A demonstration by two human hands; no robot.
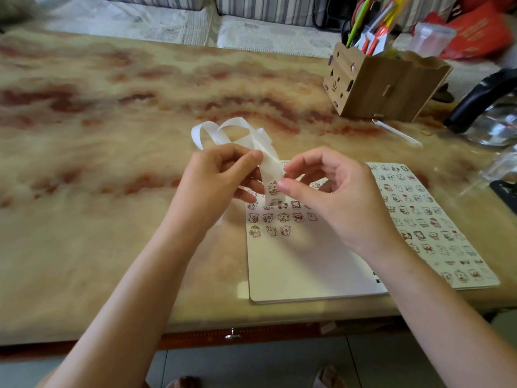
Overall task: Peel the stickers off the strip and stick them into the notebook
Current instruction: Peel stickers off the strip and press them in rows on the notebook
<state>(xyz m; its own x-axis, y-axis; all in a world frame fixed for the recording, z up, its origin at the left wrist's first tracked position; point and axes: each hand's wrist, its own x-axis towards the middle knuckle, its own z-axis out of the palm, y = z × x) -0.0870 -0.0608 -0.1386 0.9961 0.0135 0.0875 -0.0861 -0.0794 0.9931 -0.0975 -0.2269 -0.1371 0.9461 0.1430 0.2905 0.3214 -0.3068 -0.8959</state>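
Pinching strip [269, 167], left hand [221, 177] seemingly curled.

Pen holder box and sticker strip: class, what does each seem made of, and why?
Pen holder box: probably thin wood or fibreboard, matt brown, with tab-and-slot joints. Sticker strip: likely smooth white backing paper, slightly translucent, curling into loops.

**Both hands on the strip over the notebook**

The open notebook [302, 264] lies on the table [112, 135]. Above its far-left corner the left hand [223, 175] grips the white strip [270, 166], whose bare end loops away beyond the notebook. The right hand [333, 197] pinches the strip's right edge with thumb and forefinger, beside a sticker [273, 187]. Stuck-down stickers [282, 217] cover the notebook's right page and the top of its left page. A box [386, 85] of pens [356, 26] stands beyond the notebook's far-right corner.
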